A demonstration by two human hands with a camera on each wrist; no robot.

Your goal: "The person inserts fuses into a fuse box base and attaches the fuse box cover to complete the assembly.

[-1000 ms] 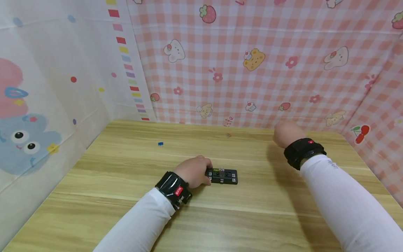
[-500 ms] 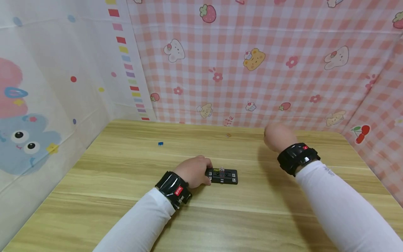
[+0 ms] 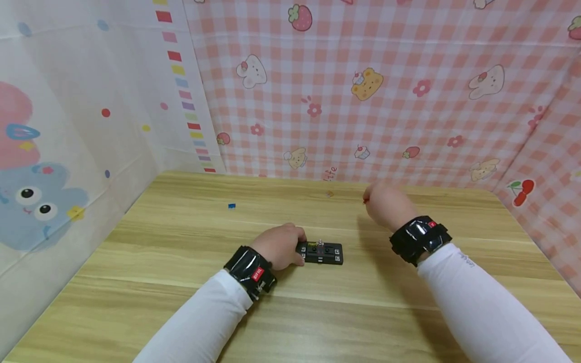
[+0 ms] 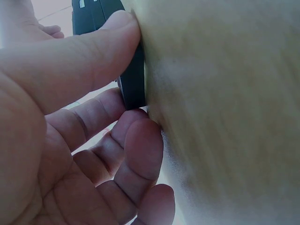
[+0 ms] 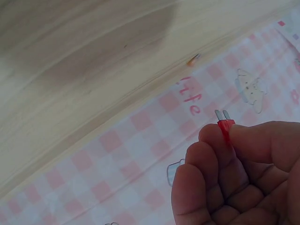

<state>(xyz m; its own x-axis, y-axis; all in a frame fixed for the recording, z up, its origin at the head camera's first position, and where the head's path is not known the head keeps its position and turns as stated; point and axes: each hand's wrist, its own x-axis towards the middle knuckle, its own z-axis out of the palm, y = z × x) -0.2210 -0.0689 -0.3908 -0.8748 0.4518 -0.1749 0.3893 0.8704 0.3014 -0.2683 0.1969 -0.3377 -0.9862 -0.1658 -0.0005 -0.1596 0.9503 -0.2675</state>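
My left hand [image 3: 279,247] grips the left end of a black fuse holder [image 3: 324,253] lying on the wooden table, thumb along one side and fingers along the other. In the left wrist view the black holder [image 4: 133,77] shows side-on between thumb and fingers. Metal terminals and a small clear piece show on its top. Thumb and forefinger of my right hand [image 3: 390,204] pinch a red blade fuse [image 5: 226,126], its two metal prongs pointing out past the fingertips. That hand is raised over the back right of the table, behind and to the right of the holder.
A small blue piece [image 3: 232,205], like another blade fuse, lies at the back left of the table [image 3: 290,317]. A small orange-tan piece [image 3: 329,194] lies near the back edge. Patterned cloth [image 3: 363,116] hangs along the back and both sides.
My right hand has moved left and slightly down with the red blade fuse, which now shows at its fingertips in the head view. The left hand and the fuse holder have stayed in place.
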